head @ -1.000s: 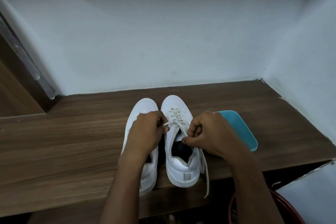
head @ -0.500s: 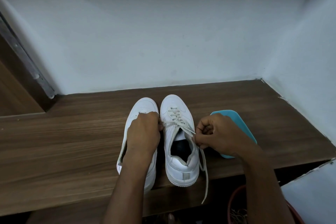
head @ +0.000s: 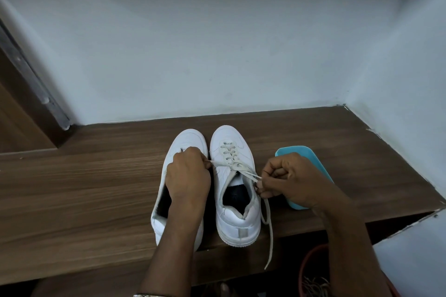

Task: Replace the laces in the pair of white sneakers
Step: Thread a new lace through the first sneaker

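Two white sneakers stand side by side on a wooden shelf point(head: 96, 188), toes toward the wall. The right sneaker point(head: 237, 222) carries an off-white lace point(head: 231, 160) criss-crossed through its upper eyelets. My left hand point(head: 187, 176) hovers over the left sneaker point(head: 190, 138) and pinches one lace end drawn out to the left. My right hand point(head: 289, 178) pinches the other lace strand beside the right sneaker's collar. That strand's loose tail point(head: 269, 236) hangs down over the shelf's front edge. The left sneaker's eyelets are hidden under my hand.
A turquoise tray point(head: 301, 152) lies on the shelf right of the sneakers, partly under my right hand. White walls close the shelf at the back and right. A reddish basket point(head: 311, 270) sits below the shelf edge at lower right. A wooden door frame point(head: 21, 108) stands left.
My right hand has moved outward to the right, drawing its lace strand taut. My left hand has slid a little forward and left with its lace end.
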